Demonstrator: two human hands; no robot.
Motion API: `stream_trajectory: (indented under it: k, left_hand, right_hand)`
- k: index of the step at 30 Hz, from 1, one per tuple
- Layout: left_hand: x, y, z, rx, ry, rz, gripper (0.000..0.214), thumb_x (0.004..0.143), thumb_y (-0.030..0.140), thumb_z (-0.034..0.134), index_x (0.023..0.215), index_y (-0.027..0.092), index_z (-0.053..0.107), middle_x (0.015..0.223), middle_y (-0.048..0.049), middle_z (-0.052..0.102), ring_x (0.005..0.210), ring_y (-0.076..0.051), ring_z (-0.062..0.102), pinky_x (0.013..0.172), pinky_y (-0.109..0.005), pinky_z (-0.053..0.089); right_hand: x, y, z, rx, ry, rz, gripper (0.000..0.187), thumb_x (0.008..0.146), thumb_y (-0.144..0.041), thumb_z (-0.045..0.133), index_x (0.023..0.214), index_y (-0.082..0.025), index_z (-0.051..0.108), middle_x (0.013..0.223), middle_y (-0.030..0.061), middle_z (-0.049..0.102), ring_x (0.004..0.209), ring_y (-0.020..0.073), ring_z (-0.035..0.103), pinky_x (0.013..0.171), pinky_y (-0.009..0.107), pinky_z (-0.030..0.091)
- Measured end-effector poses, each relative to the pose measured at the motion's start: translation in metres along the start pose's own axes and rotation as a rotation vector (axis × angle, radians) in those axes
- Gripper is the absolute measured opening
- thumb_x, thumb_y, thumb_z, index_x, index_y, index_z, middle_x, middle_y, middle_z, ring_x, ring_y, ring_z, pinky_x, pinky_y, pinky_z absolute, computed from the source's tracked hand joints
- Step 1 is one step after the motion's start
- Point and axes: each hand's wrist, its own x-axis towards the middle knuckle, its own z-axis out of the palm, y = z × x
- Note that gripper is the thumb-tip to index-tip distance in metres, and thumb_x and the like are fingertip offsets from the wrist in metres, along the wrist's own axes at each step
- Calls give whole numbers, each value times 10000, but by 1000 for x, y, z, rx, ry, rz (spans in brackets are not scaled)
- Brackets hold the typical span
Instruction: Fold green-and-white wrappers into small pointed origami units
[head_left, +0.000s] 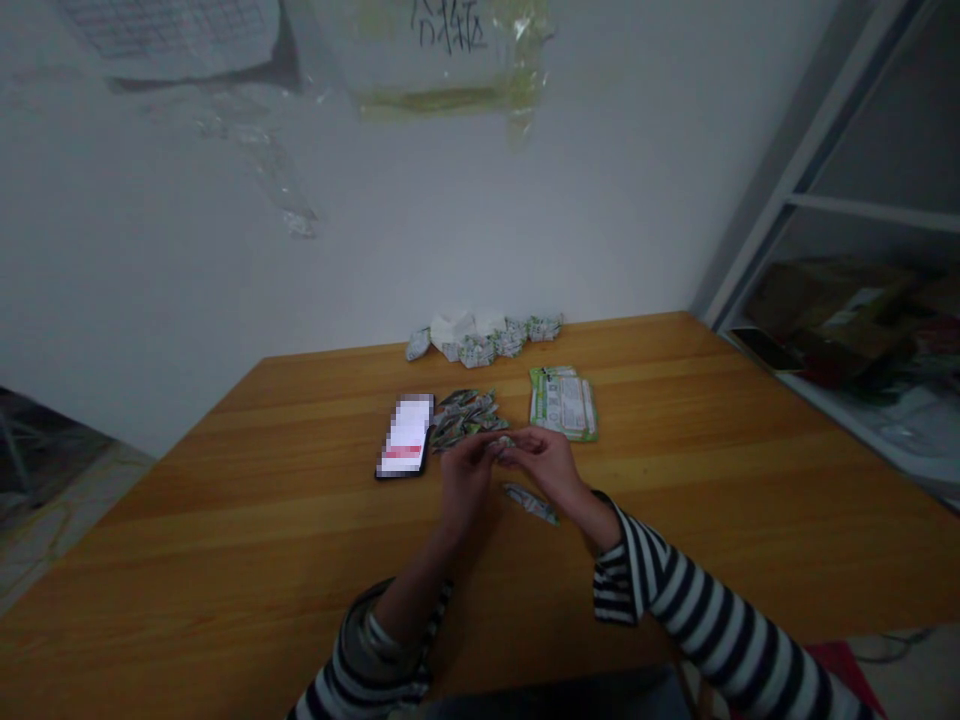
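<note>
My left hand [466, 470] and my right hand [546, 462] meet over the middle of the wooden table [315, 560]. Their fingers pinch a small folded printed wrapper [505, 442] between them, mostly hidden by the fingertips. Just below, a narrow folded strip of wrapper [531, 503] lies on the wood. Beyond my left hand sits a heap of folded green-and-white wrappers [469, 415]. Past my right hand lies a small stack of flat green-and-white wrappers [564, 405].
A phone [406, 436] with its screen lit lies left of the heap. Several crumpled wrapper bundles [480, 350] and some white tissue [451, 328] line the table's back edge by the wall [480, 220]. A shelf with cardboard boxes [847, 300] stands on the right.
</note>
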Motion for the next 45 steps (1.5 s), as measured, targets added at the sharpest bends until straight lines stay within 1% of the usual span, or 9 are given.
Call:
stream_trajectory:
  k: [7,12,16,20,26,30,38,42,45]
  left_hand:
    - [-1,3,7,-130,0,-38,240,783,335,664,935,150,677,892,-68,741,812,-197,694,740,-295,543]
    - [1,2,-1,217,-20,107,197,864,303,572,955,179,696,920,-64,735,807,-187,676,746,-289,526]
    - [1,-3,-2,370,-55,177,237,875,273,552,1044,194,698,964,-85,733,800,-199,673,735,-304,527]
    - [1,-4,2,296,-70,152,258,866,267,559,1075,185,687,1023,-102,725,872,-214,681,746,-306,538]
    - [-1,3,5,157,-4,48,293,858,279,554,1109,162,652,961,-76,721,785,-177,669,668,-253,528]
    - [0,5,3,154,12,50,316,837,169,493,1120,163,635,999,-66,705,827,-170,652,718,-258,517]
    - [3,-5,1,5,1,13,298,784,109,436,931,161,690,1059,-81,694,994,-212,631,884,-349,500]
    - [6,-7,1,-47,14,-23,298,789,132,469,1001,161,677,1049,-74,701,995,-212,635,907,-363,491]
    - [9,-7,1,-97,-27,-50,320,757,201,603,1068,158,662,1052,-77,711,982,-225,651,906,-366,493]
  right_hand:
    - [-2,-3,3,-128,113,-66,184,667,-328,755,775,-188,707,622,17,695,512,162,626,505,273,515]
    - [-3,-5,1,-63,-3,-16,286,695,-424,745,878,-203,740,800,43,739,644,193,672,593,320,571]
    - [-2,-3,0,-60,75,21,303,669,-453,759,826,-194,748,755,40,729,642,192,659,574,315,574]
    - [-1,-2,-1,-58,103,37,271,670,-433,755,791,-192,724,705,29,704,615,181,643,562,304,562]
    - [-2,-4,3,-75,90,-3,186,720,-379,703,786,-207,677,700,12,675,617,170,614,558,282,535]
    - [-2,-5,2,-97,122,-63,133,758,-319,632,833,-215,667,747,13,671,660,173,607,551,261,507]
    - [-3,-10,-5,-255,137,-319,272,803,-165,452,790,-209,720,912,56,700,933,205,619,875,327,458]
    - [-3,-11,-5,-269,106,-342,242,786,-148,473,835,-208,703,971,54,692,962,206,613,893,333,453]
    - [-1,-7,-5,-251,72,-315,200,735,-138,543,874,-210,666,992,39,677,976,205,609,890,327,459]
